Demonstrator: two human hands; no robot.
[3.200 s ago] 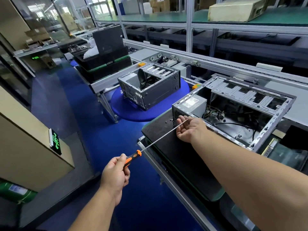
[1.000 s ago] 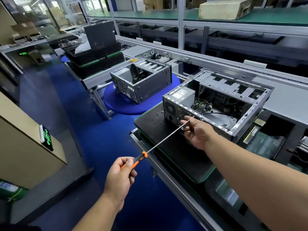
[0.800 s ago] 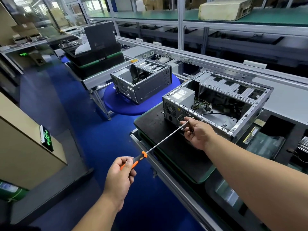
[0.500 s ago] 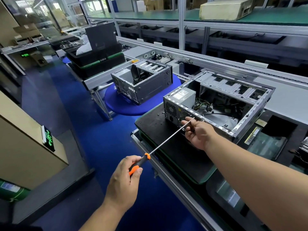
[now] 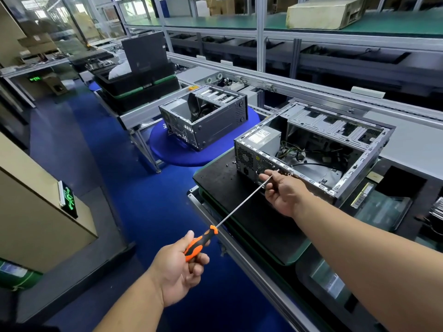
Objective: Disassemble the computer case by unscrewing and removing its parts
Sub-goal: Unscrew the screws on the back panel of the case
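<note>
With the open grey metal computer case already coverless, your left hand clamps the orange-handled screwdriver, your right hand pinching its shaft at a rear screw; the power supply and cables remain.

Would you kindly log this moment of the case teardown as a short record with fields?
Left hand: left hand grips the orange-and-black handle of the screwdriver
Right hand: right hand pinches the shaft near its tip
Tip: at the rear panel of the open computer case, exact screw hidden by the fingers
Case: lies on its side on the black mat, power supply still inside
Behind: second open case on a blue round pad
</note>
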